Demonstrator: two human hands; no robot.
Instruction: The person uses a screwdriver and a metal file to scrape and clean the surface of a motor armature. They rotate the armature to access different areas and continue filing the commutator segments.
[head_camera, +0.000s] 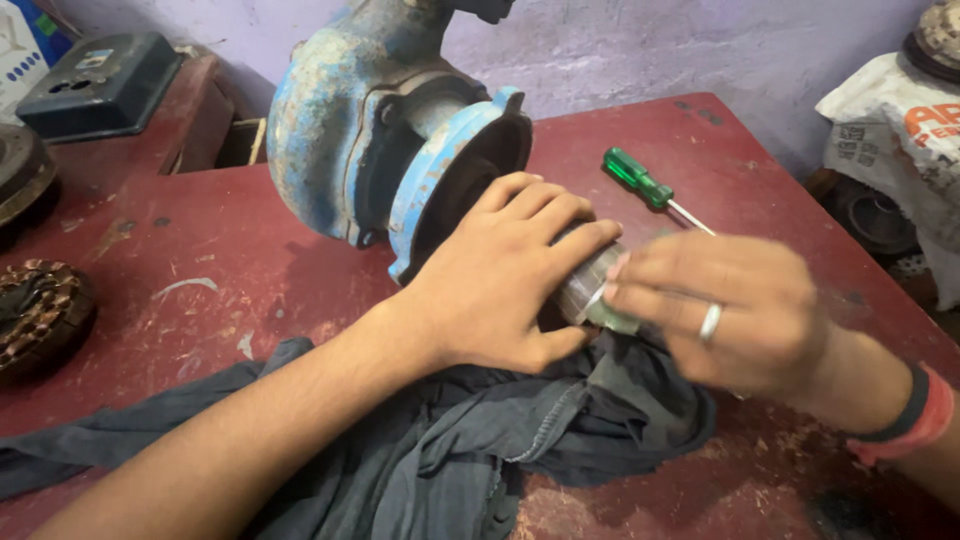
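Left hand (500, 280): fingers wrapped around grey metal cylinder (592, 285).
Right hand (720, 315): fingertips pinched on the cylinder's end.
Blue pump (340, 140): opened, on red counter (250, 240).
Screwdriver (640, 182): untouched.

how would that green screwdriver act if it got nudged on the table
The green screwdriver would probably roll: its handle looks round and it lies loose on the flat red table. It seems light and stiff, with a thin metal shaft, so it should slide easily.

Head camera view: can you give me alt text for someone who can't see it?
Two bare hands, left hand and right hand, grip a grey metal cylinder over a dark cloth on a red table. A worn blue pump housing stands behind, a green screwdriver nearby.
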